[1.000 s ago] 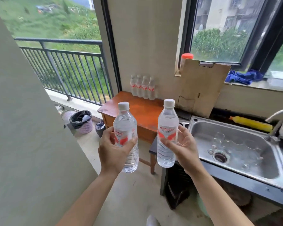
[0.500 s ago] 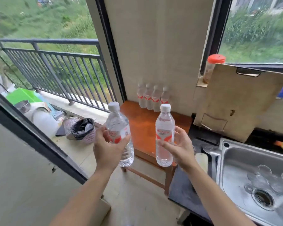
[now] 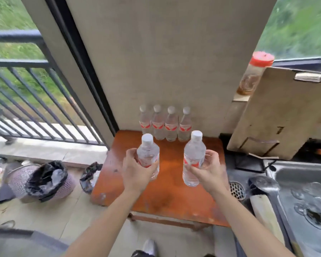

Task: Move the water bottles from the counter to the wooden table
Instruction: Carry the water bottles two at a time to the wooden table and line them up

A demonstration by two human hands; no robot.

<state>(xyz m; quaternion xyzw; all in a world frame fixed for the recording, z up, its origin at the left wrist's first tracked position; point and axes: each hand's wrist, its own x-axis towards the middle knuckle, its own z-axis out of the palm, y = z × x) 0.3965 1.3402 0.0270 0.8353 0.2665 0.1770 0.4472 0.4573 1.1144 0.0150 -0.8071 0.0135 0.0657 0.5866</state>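
Note:
I hold two clear water bottles with white caps and red labels, both upright above the orange wooden table (image 3: 167, 193). My left hand (image 3: 135, 173) grips the left bottle (image 3: 148, 154) around its middle. The right bottle (image 3: 194, 156) is held low on its body by my right hand (image 3: 209, 173). Along the table's far edge, against the beige wall, a row of several matching bottles (image 3: 165, 125) stands side by side. Whether the held bottles touch the tabletop I cannot tell.
A steel sink (image 3: 304, 199) lies to the right of the table, with a wooden cutting board (image 3: 282, 115) leaning behind it and a red-lidded jar (image 3: 254, 75) on the sill. Left on the floor stand a lined bin (image 3: 43, 180) and a black bag (image 3: 90, 175). A balcony railing (image 3: 26, 93) runs behind.
I have stepped closer, so the table now lies directly under my hands. Both bottles have come forward and down over the tabletop, still gripped the same way.

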